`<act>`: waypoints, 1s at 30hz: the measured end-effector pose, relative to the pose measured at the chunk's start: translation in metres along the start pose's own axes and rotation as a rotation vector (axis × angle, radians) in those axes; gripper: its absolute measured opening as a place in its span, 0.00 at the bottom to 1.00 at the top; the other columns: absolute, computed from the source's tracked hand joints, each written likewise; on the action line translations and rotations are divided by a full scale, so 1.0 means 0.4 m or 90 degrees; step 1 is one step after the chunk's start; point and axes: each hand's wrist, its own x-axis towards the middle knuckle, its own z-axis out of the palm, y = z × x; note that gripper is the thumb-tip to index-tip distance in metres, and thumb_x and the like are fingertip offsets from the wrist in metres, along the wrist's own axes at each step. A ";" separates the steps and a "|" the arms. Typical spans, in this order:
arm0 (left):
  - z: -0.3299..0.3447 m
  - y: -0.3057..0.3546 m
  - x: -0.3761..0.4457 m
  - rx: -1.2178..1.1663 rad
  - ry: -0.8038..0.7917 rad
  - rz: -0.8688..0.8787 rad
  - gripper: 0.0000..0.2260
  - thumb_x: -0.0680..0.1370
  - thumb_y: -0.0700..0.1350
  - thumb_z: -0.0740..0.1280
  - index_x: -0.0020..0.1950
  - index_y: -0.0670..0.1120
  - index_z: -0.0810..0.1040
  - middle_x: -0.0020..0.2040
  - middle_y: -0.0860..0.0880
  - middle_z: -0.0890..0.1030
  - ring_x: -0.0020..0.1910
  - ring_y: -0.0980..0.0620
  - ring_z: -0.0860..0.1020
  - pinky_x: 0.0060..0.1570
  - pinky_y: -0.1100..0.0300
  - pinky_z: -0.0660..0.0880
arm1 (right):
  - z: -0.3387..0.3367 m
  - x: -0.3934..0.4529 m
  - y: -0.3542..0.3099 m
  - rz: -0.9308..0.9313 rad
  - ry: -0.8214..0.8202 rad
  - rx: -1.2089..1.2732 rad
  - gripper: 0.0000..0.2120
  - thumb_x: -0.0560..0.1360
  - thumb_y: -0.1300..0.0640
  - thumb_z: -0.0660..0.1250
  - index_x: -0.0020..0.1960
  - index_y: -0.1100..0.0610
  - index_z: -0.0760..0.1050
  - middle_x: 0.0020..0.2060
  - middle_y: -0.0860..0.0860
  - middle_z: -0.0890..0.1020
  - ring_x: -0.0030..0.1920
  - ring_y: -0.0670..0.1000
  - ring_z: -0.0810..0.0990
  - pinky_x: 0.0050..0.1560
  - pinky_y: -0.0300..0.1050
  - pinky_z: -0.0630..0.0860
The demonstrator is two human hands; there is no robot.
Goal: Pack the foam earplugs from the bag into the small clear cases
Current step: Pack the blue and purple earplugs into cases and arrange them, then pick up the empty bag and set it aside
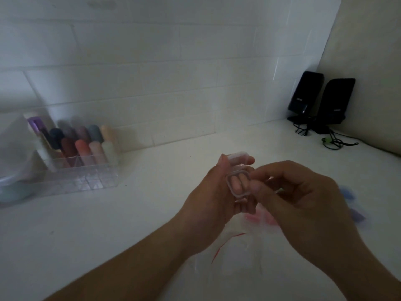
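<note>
The left hand (213, 192) gripped an open clear case (237, 183) holding a pink earplug (235, 184); the right hand (303, 198) pinched at its edge above the counter (108, 224).

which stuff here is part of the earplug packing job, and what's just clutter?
Job:
- small clear case, open, held by left hand
- pink earplugs inside it
- right hand at the case's edge
- clear bag on the counter

Clutter:
- clear organizer of coloured tubes
- two black speakers with cables
</note>
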 end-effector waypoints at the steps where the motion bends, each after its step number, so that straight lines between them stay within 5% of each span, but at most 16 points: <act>1: -0.004 0.004 -0.001 -0.016 -0.009 0.004 0.20 0.77 0.59 0.57 0.56 0.46 0.76 0.51 0.41 0.73 0.44 0.43 0.73 0.45 0.50 0.70 | -0.003 0.004 -0.002 0.023 0.014 0.024 0.04 0.70 0.48 0.71 0.39 0.48 0.80 0.31 0.47 0.83 0.29 0.46 0.81 0.28 0.35 0.75; 6: 0.021 0.020 0.004 0.087 -0.043 0.058 0.22 0.64 0.55 0.64 0.48 0.39 0.74 0.38 0.48 0.78 0.36 0.48 0.72 0.40 0.59 0.71 | 0.004 0.017 0.004 0.231 -0.028 0.269 0.19 0.64 0.41 0.65 0.44 0.56 0.78 0.32 0.61 0.82 0.27 0.60 0.79 0.26 0.46 0.72; 10: 0.002 -0.011 0.009 0.151 -0.071 0.043 0.24 0.69 0.50 0.66 0.63 0.45 0.70 0.47 0.44 0.76 0.36 0.51 0.75 0.42 0.57 0.74 | 0.000 0.023 0.000 0.289 -0.066 0.330 0.17 0.64 0.52 0.69 0.51 0.57 0.77 0.31 0.64 0.81 0.26 0.60 0.79 0.26 0.46 0.73; 14: -0.036 -0.020 0.013 0.226 -0.048 0.113 0.27 0.70 0.44 0.69 0.68 0.51 0.67 0.49 0.48 0.78 0.47 0.51 0.79 0.51 0.55 0.76 | -0.012 0.029 0.018 0.280 -0.035 0.292 0.11 0.73 0.65 0.67 0.54 0.56 0.75 0.31 0.62 0.82 0.29 0.60 0.80 0.31 0.50 0.76; 18: -0.038 -0.024 0.012 0.489 0.039 0.262 0.17 0.72 0.47 0.73 0.59 0.49 0.78 0.46 0.53 0.82 0.46 0.49 0.82 0.51 0.49 0.79 | -0.002 0.021 0.031 0.214 -0.012 0.239 0.13 0.75 0.66 0.65 0.58 0.54 0.72 0.31 0.60 0.83 0.30 0.58 0.81 0.34 0.49 0.80; 22: -0.039 -0.002 0.022 0.651 0.039 0.375 0.17 0.73 0.48 0.73 0.60 0.44 0.80 0.50 0.51 0.83 0.50 0.51 0.82 0.53 0.51 0.79 | -0.004 0.026 0.032 0.177 0.010 0.237 0.13 0.74 0.67 0.66 0.55 0.55 0.70 0.26 0.59 0.81 0.24 0.52 0.77 0.28 0.43 0.75; 26: -0.014 0.019 0.025 0.819 0.054 0.490 0.16 0.73 0.47 0.74 0.58 0.43 0.81 0.52 0.49 0.79 0.49 0.58 0.78 0.51 0.65 0.75 | -0.027 0.027 0.022 0.130 -0.024 0.184 0.05 0.76 0.65 0.66 0.50 0.58 0.75 0.26 0.57 0.81 0.23 0.52 0.78 0.26 0.42 0.73; 30: 0.060 0.040 0.017 0.879 0.019 0.476 0.20 0.71 0.48 0.75 0.62 0.48 0.79 0.51 0.53 0.80 0.48 0.60 0.78 0.50 0.63 0.75 | -0.116 0.021 0.012 0.138 -0.111 0.127 0.06 0.77 0.59 0.67 0.54 0.57 0.76 0.33 0.55 0.85 0.30 0.50 0.82 0.29 0.41 0.74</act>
